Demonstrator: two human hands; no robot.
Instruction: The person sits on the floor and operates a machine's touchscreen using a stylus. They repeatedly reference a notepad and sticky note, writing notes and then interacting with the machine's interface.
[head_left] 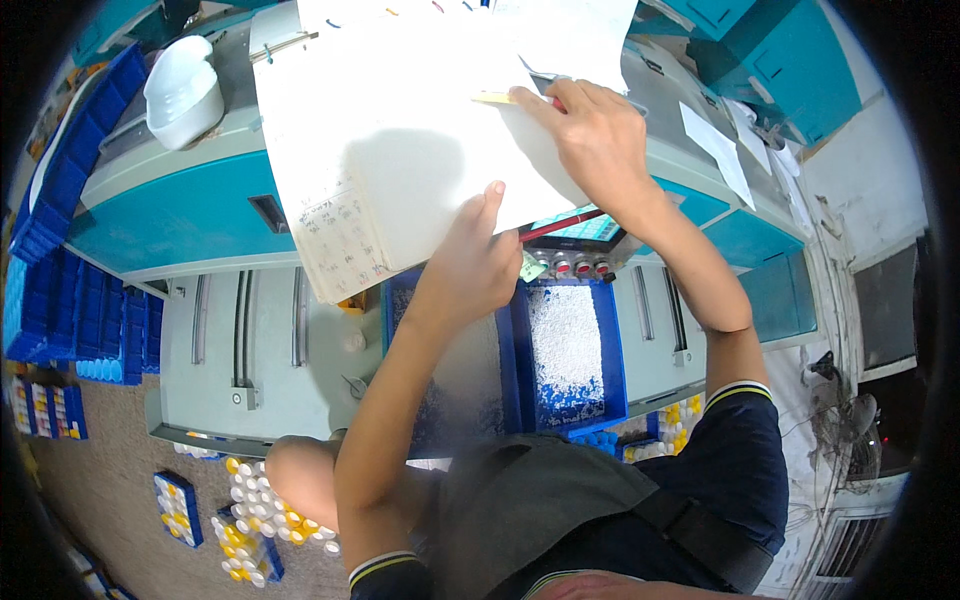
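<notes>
A large white paper sheet (390, 90) lies over a worn stack of handwritten pages (345, 235) on the machine top. My right hand (605, 140) is closed on a slim yellow pen-like tool (492, 97), its tip against the sheet; a bit of red shows by the fingers. My left hand (475, 250) is closed at the sheet's near edge with the thumb up over the paper. A thin red stick (562, 225), like a pen, juts from it toward my right forearm. What its hidden fingers grip beneath the paper does not show.
Below my arms stand blue trays of small white pieces (566, 335). A screen (575, 228) with red buttons sits partly behind the red stick. Left are a white plastic container (184, 95) and blue bins (75, 305). White and yellow-capped bottles (265, 500) stand on the floor.
</notes>
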